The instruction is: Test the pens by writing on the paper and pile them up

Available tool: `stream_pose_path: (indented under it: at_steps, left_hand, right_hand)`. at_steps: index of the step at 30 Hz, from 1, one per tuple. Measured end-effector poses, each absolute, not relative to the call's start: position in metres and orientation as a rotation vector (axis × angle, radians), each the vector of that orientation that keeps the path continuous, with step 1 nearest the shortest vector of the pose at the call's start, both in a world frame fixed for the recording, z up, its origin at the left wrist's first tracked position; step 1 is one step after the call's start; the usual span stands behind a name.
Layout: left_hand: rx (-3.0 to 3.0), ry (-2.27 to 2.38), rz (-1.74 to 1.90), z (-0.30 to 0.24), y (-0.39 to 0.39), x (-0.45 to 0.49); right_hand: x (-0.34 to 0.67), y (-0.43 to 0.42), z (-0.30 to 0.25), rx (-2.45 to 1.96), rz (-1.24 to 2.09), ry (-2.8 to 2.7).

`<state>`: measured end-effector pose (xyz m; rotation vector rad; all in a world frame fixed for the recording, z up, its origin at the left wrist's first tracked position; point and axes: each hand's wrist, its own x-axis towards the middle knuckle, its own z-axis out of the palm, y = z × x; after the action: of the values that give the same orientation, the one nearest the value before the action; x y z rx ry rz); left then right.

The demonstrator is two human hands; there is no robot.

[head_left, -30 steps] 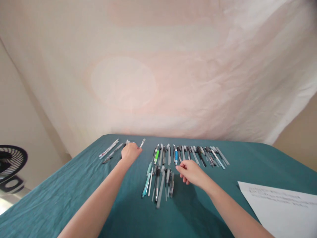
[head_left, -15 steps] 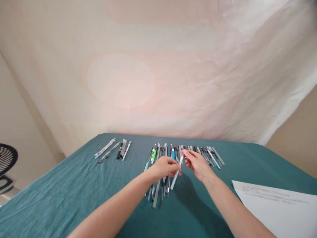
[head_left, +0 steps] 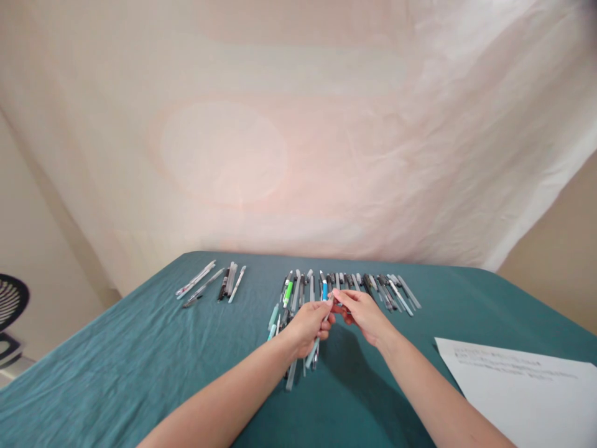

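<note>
My left hand [head_left: 310, 325] is closed around a slim pen [head_left: 312, 353] with a pale blue lower end, which slants down toward me. At the pen's upper end, the fingertips of my right hand [head_left: 362, 313] pinch it close to my left thumb. The exact tip is too small to make out. Beneath and behind my left hand lies a pile of pens [head_left: 291, 375], partly hidden by the hand and forearm. A green pen [head_left: 288, 294] and a blue pen [head_left: 325, 290] show just beyond my hands.
A row of grey, black and clear pens [head_left: 392, 292] runs along the back right. Small groups of pens [head_left: 228, 281] lie at the back left. A written-on paper sheet [head_left: 522, 392] rests at the right on the green cloth [head_left: 116, 361]. A black fan [head_left: 12, 302] stands left.
Both hands have come closer together and moved slightly left with the pen. My left hand now wraps more of its barrel, and my right fingers are still at its upper end.
</note>
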<state>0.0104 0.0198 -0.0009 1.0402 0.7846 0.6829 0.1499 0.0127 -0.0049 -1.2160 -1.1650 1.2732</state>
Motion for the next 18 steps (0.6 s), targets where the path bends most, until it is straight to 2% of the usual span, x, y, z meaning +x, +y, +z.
stream_pose_path:
  at_steps: [18]
  left_hand:
    - [1.015, 0.854, 0.722, 0.003, 0.028, 0.000]
  right_hand:
    - [0.157, 0.021, -0.011, -1.220, 1.109, -1.035]
